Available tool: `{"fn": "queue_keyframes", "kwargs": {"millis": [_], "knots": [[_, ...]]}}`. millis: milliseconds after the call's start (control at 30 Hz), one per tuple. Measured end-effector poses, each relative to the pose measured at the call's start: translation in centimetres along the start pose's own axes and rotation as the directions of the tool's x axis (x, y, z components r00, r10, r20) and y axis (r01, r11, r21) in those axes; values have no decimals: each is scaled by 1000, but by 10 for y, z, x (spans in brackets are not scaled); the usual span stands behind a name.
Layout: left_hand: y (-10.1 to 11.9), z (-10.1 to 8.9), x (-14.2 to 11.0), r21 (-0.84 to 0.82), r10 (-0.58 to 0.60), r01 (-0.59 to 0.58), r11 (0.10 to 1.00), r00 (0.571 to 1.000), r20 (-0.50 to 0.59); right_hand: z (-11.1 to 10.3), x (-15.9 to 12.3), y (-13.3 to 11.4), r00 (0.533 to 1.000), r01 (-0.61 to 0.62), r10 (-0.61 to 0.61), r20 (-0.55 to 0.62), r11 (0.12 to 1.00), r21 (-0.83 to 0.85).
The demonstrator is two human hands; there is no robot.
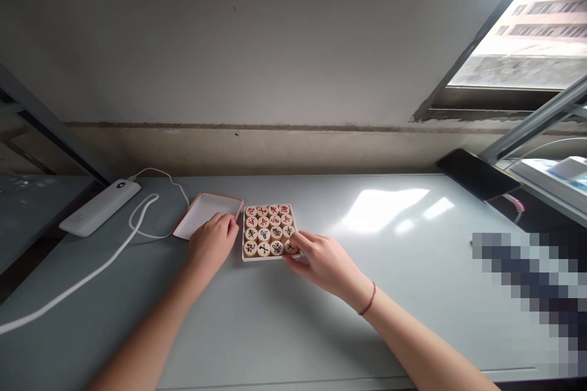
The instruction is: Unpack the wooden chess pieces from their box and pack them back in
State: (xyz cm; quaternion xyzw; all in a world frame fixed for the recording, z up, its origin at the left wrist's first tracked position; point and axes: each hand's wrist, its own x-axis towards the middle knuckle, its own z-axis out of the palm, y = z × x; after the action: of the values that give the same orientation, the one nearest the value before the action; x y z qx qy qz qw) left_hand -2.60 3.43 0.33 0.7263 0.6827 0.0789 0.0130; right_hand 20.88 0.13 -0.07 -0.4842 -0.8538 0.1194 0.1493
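Note:
A shallow white box [266, 258] on the desk holds rows of round xiangqi pieces [263, 234], red characters on the far rows and black on the near ones. My right hand [328, 263] is closed at the box's near right corner, the thumb along the outer edge and fingertips over the corner piece, partly covering it. To the left lies the box lid [208, 204], its white inside facing up and its rim reddish. My left hand [213, 238] rests at the lid's near right edge with curled fingers, their tips hidden from view.
A white power bank [99, 208] lies at the left with a white cable [92, 281] curving over the grey desk [257, 330]. At the back right a dark phone [477, 172] leans by the metal frame. A blurred-out patch [536, 281] covers the right side.

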Motion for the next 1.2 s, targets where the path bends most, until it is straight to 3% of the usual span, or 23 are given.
{"fn": "queue_keyframes", "kwargs": {"millis": [67,133,200,267,300,367,467,533,600,700,767,867,933,1100,1200], "knots": [[-2,-4,0,8,10,-9,1000,997,-72,2,1,-1,1000,3,-2,-15,1000,19],[-5,-14,-1,-38,4,-12,999,978,-210,3,1,-2,998,7,-2,-55,997,81],[-6,-27,-3,-180,-60,-7,984,929,-365,3,0,-2,991,4,18,-130,986,165],[-4,-41,-7,-436,-200,3,900,892,-406,2,0,-3,973,-7,66,-220,967,256],[-2,-46,-9,-588,-270,1,809,889,-370,2,0,-3,962,-12,95,-256,952,306],[3,-50,-12,-851,-329,1,525,922,-202,2,1,-3,946,-9,142,-292,911,412],[12,-45,-14,-979,-238,184,90,958,158,2,2,-5,947,24,164,-275,819,573],[15,-37,-12,-937,-142,345,-57,926,350,3,3,-6,950,33,191,-246,724,689],[16,-28,-9,-889,-83,445,-112,887,455,5,4,-6,947,14,248,-207,608,794],[14,-15,-4,-865,-120,498,-60,857,502,11,7,-5,934,-60,337,-120,480,875],[11,-6,-2,-875,-166,478,77,871,462,15,9,-2,924,-130,377,-68,474,871],[3,7,1,-852,-143,347,392,938,317,19,10,1,913,-211,406,-44,562,800],[-2,14,2,-789,-105,270,552,961,256,20,10,2,914,-244,403,-50,643,726],[-7,13,3,-628,-70,238,740,957,280,14,8,2,942,-264,334,-22,784,562],[-5,5,-1,-487,-14,167,857,953,302,9,6,4,973,-227,226,52,875,428]]}}
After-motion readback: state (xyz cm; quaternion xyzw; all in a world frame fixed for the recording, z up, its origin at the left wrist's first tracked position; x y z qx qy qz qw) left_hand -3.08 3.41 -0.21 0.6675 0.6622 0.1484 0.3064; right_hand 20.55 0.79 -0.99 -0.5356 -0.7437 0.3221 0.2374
